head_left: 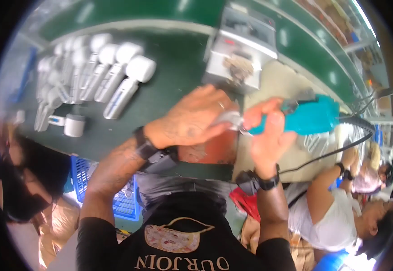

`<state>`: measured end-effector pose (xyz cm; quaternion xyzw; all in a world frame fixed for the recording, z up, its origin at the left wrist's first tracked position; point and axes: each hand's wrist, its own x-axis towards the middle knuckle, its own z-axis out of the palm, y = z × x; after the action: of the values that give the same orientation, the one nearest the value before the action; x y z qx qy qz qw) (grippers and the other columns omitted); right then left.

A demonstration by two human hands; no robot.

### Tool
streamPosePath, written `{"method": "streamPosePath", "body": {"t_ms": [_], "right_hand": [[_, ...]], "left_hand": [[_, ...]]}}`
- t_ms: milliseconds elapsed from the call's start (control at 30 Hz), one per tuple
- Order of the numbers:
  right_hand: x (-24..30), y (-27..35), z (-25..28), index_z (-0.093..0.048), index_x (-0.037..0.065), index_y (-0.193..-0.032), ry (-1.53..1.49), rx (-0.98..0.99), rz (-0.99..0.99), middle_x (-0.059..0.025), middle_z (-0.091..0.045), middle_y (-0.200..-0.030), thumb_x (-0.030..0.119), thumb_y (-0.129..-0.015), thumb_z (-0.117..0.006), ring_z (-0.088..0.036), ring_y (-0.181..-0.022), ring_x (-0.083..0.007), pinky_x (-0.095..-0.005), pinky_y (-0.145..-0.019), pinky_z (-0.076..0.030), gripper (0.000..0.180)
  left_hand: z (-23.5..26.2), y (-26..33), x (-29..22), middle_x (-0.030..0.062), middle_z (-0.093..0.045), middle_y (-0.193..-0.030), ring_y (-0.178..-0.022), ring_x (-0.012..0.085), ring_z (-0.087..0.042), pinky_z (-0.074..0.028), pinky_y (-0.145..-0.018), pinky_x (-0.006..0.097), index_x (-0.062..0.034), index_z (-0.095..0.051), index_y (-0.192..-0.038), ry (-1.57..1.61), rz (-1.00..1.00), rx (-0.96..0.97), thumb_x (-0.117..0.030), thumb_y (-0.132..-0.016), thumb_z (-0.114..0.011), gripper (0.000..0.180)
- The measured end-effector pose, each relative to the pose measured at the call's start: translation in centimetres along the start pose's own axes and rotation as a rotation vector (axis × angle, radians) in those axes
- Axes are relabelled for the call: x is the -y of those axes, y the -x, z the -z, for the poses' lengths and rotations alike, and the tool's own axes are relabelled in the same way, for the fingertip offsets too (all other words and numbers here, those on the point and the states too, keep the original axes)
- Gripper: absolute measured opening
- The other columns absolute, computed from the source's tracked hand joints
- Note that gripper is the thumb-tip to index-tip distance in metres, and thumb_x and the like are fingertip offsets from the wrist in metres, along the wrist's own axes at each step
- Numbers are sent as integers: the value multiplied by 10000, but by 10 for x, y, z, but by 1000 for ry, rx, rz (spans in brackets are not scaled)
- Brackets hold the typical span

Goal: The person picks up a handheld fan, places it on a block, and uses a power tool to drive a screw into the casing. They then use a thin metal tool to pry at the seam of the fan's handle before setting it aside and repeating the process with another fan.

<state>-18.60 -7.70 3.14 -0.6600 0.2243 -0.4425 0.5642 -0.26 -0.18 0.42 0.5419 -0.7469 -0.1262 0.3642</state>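
Observation:
My right hand (271, 135) is wrapped around a teal electric screwdriver (311, 115), its tip pointing left. At that tip, my left hand (201, 115) holds a small white plastic part (230, 119), mostly covered by the fingers. The tip meets or nearly meets the part; motion blur hides the exact contact. Below my hands lies an orange-red mat (210, 151) on the green table (174, 58). Several white handheld devices (126, 88) with round heads lie in a fanned row at the left, and a shorter white piece (74, 125) lies nearer to me.
A grey-white boxy machine (232, 67) stands beyond my hands. A dark cable (323, 156) runs from the right toward my right wrist. Below the table edge is a blue basket (126, 205). A co-worker in white (327, 214) sits at the right; another person (29, 180) is at the left.

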Motion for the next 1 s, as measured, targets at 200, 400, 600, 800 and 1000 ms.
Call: {"method": "streamPosePath", "body": {"t_ms": [200,400,600,800,1000], "right_hand": [[45,29,5,-553,76,-1017,-597,-221,8,-9,-454,-700,563,-970,-534,-421,-619,-107,-267,-564,-345,490],[71,64,4,-575,78,-996,-264,-404,184,-12,-442,-627,716,-934,-461,-417,-537,-154,-282,-523,-344,651],[69,72,7,-514,72,-944,23,-351,36,-36,-442,-646,751,-902,-475,-422,-550,-149,-289,-559,-367,681],[36,84,35,-511,-8,-1043,-171,-295,187,-83,-531,-680,438,-984,-542,-511,-570,-180,-286,-518,-406,451],[52,83,32,-485,-69,-1139,-2,-211,39,-109,-555,-736,667,-916,-575,-551,-620,-198,-318,-566,-461,775]], "left_hand": [[-13,41,-24,127,-661,-1108,-983,293,-659,-553,-846,411,-90,-647,-1024,-282,-238,-259,-189,-710,-745,344],[90,125,-20,166,-667,-1140,-1050,320,-653,-513,-923,421,-23,-585,-1240,-49,491,-709,-144,-893,-693,383],[220,290,74,178,-584,-1335,-1154,235,-576,-455,-995,327,61,-430,-1453,-19,866,-1248,-236,-963,-620,604],[236,241,77,223,-594,-1333,-1241,300,-576,-463,-1026,366,17,-460,-1435,-829,843,-863,-268,-974,-654,576],[99,15,-50,126,-664,-1227,-926,219,-669,-528,-843,354,-4,-616,-1197,-24,334,-524,-60,-909,-664,297]]}}
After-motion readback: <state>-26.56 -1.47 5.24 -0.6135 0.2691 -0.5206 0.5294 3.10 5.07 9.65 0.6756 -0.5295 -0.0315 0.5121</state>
